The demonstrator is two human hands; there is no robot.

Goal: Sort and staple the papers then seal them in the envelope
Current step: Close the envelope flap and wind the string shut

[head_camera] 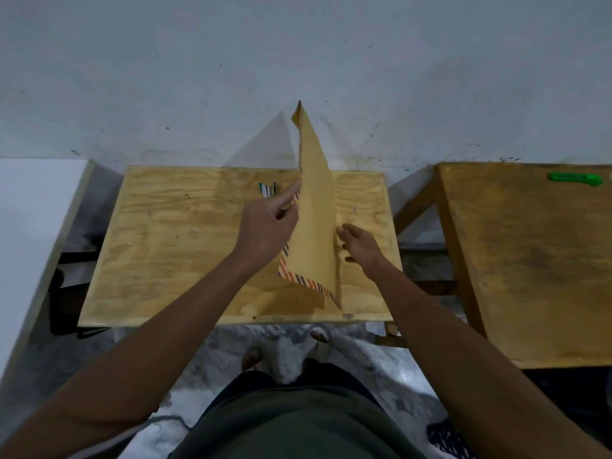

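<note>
A large brown envelope (313,220) with a red and blue striped border stands nearly upright over the middle of the wooden table (165,246). My left hand (268,226) pinches its left edge, index finger stretched out along the striped border. My right hand (359,243) is just right of the envelope with its fingers spread, at or near the envelope's right edge; I cannot tell whether they touch. No loose papers show. A green stapler (574,178) lies at the far edge of the second table (530,276) on the right.
A small bundle of pens or markers (267,189) lies near the table's far edge, just left of the envelope. A white surface (33,207) borders the left side. A grey wall rises behind the tables. My feet stand on the floor below the table's front edge.
</note>
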